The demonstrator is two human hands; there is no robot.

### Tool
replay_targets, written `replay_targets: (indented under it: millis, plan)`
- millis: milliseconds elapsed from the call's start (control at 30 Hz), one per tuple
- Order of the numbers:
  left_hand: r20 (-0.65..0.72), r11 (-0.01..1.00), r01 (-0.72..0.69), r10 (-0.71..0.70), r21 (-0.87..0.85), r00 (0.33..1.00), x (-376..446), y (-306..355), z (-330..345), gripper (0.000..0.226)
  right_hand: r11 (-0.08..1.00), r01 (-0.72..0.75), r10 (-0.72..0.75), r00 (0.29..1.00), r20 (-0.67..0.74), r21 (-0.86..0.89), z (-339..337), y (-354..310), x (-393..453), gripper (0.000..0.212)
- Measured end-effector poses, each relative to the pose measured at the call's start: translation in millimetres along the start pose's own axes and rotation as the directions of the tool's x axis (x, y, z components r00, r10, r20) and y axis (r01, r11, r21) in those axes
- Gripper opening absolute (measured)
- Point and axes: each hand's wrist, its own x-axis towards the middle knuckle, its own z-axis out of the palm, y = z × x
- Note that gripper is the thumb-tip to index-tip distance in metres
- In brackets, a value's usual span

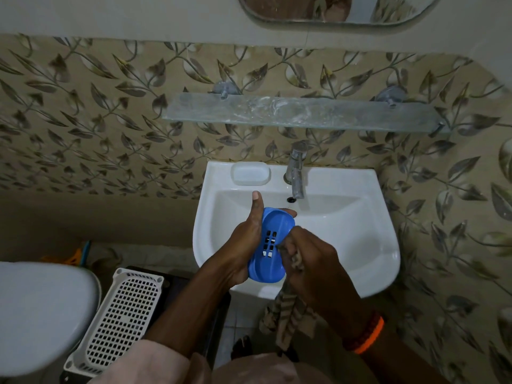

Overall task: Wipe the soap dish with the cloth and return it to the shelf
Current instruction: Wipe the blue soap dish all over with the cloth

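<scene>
You are holding the blue soap dish (270, 245) over the white basin (368, 245), its long axis running roughly away from you and leaning a little to the right at the far end. It is an oval of smooth, glossy plastic, and the face with the block of small square drain slots is turned up toward you. Your left hand (243, 239) is cupping its left edge, thumb stretched along that rim and pointing away from you, fingers (289, 213) wrapping under and showing at the far end. Your right hand (313, 261) is closing on a bunched, striped brown-and-beige cloth (285, 309), pressing it against the dish's right edge while the loose end is hanging down. No writing is showing on the dish. Above, the long glass shelf (304, 113) is looking cloudy and streaked, and a white soap tray (250, 174) is sitting on the basin's ledge beside the metal tap (296, 170).
</scene>
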Motion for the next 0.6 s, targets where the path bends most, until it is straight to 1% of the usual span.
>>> replay_targets:
  millis: [67,100,167,200,267,333,367,400,467,500,533,567,600]
  plan:
    - [-0.024,1.000,0.002,-0.003,-0.010,1.000,1.4,1.3,-1.3,0.086,0.991,-0.066,0.068,0.998,-0.012,0.115,1.3,-1.7,0.3,0.028]
    - [-0.043,1.000,-0.003,0.002,-0.016,0.999,2.0,2.2,-2.0,0.086,0.984,-0.092,0.089,0.996,0.024,0.155,4.3,-3.6,-3.7,0.032]
    - [-0.064,0.999,-0.014,0.012,-0.034,0.998,3.3,2.8,-2.7,0.088,0.975,-0.126,0.111,0.990,0.088,0.183,11.1,-7.5,-13.6,0.036]
    - [-0.071,0.999,-0.015,0.012,-0.041,0.997,3.7,1.9,-2.5,0.088,0.972,-0.136,0.121,0.989,0.086,0.191,12.0,-8.2,-14.3,0.035]
    - [-0.089,0.999,-0.001,-0.003,-0.046,0.996,4.3,-2.3,-1.7,0.087,0.971,-0.131,0.130,0.991,0.018,0.198,8.8,-5.8,-5.1,0.032]
    - [-0.092,0.997,0.021,-0.028,-0.072,0.995,4.0,-7.5,-0.2,0.083,0.980,-0.095,0.112,0.990,-0.088,0.173,1.9,-4.1,8.7,0.028]
    - [-0.100,0.995,0.029,-0.039,-0.094,0.994,3.3,-9.1,0.7,0.081,0.981,-0.079,0.101,0.988,-0.116,0.180,0.1,-3.9,12.0,0.029]
    - [-0.113,0.993,0.030,-0.042,-0.112,0.993,3.4,-9.8,0.9,0.081,0.976,-0.080,0.104,0.989,-0.106,0.204,-0.5,-5.8,11.5,0.032]
    - [-0.134,0.993,0.009,-0.024,-0.114,0.991,6.0,-8.0,0.5,0.083,0.958,-0.142,0.146,0.989,0.005,0.249,2.4,-11.3,0.7,0.037]
    - [-0.140,0.994,-0.003,-0.013,-0.109,0.990,6.3,-6.7,0.1,0.085,0.953,-0.175,0.163,0.984,0.068,0.247,4.7,-13.3,-5.6,0.037]
    - [-0.141,0.994,-0.007,-0.008,-0.107,0.990,6.4,-5.5,0.0,0.085,0.953,-0.190,0.170,0.980,0.101,0.237,6.7,-13.1,-9.0,0.037]
    - [-0.143,0.995,-0.006,-0.009,-0.102,0.990,5.8,-4.7,0.4,0.086,0.952,-0.196,0.177,0.979,0.100,0.236,6.6,-11.6,-8.7,0.035]
    - [-0.145,0.996,-0.001,-0.012,-0.094,0.989,4.9,-4.4,1.5,0.085,0.952,-0.191,0.181,0.981,0.066,0.241,5.6,-9.3,-5.1,0.033]
